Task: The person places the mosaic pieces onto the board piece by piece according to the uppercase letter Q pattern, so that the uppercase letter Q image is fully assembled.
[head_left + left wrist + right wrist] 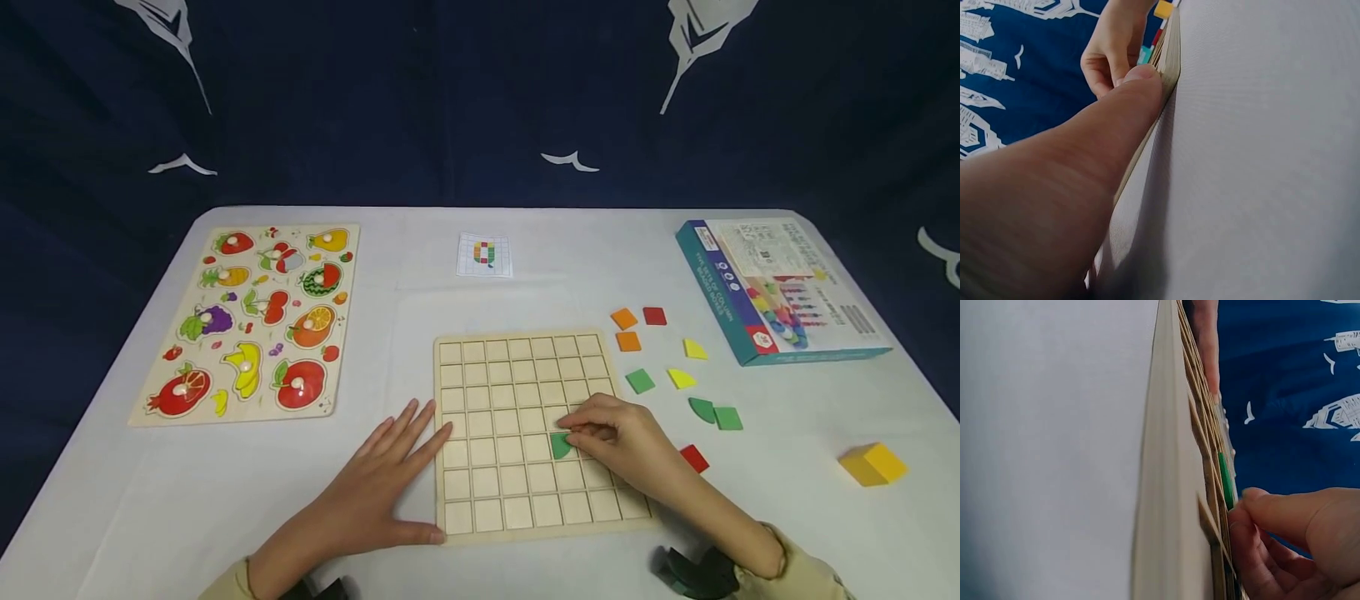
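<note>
A pale wooden grid board (493, 473) lies on the white table. My right hand (626, 437) is over its right half and pinches a green quarter-circle tile (559, 447) between thumb and fingers, close above one of the squares. In the right wrist view the same green tile (1226, 480) shows edge-on at the fingertips. With fingers spread and straight, my left hand (382, 487) rests along the board's left side, its thumb at the near left corner. From the left wrist, the left thumb (1141, 78) lies against the board's edge (1171, 59).
Right of the board lie loose orange (628, 342), red (655, 317), yellow (681, 378) and green tiles (728, 418). Beyond them are a boxed set (795, 287) and a yellow block (872, 464). A small pattern card (465, 258) lies behind the board, a fruit puzzle (247, 329) at left.
</note>
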Tool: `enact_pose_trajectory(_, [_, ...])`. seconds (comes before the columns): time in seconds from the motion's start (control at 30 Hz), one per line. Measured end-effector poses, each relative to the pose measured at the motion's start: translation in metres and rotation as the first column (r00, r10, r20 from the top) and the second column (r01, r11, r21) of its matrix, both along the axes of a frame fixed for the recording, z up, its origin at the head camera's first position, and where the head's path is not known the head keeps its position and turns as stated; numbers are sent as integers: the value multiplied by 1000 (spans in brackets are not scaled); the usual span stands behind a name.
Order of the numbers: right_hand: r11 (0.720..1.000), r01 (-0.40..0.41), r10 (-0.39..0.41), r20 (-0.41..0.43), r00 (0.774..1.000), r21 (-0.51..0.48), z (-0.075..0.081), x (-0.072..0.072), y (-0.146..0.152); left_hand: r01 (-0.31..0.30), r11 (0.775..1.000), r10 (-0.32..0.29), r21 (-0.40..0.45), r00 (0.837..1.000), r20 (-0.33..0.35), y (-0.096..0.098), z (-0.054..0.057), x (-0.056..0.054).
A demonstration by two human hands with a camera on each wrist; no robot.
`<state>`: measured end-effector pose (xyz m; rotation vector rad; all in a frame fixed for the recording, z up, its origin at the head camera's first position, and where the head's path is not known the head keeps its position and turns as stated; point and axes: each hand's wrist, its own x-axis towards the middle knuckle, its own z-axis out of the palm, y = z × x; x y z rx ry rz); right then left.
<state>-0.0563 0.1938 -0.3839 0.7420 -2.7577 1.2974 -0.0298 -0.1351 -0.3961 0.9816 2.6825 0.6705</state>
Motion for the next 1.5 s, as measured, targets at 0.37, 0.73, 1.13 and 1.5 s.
enact_pose_trajectory(0.37, [997,60,-57,58,997,-43,15,-9,15,-11,1000,11,-6,1000,-9,-4,-3,3])
enact_pose_trajectory(0.73, [958,259,-263,22,964,119,17,-34,81,-20,1000,20,3,1000,-17,-6,-4,6])
enact_pose_trajectory(1.13, [940,215,-197,-92,976,266,9,-41,81,3,1000,-2,20,999,-35,-2,-5,1])
enact_pose_trajectory(1.5, [936,250,-232,-103,967,249,17,-39,77,3,1000,-2,28,1000,-17,0,-5,-1])
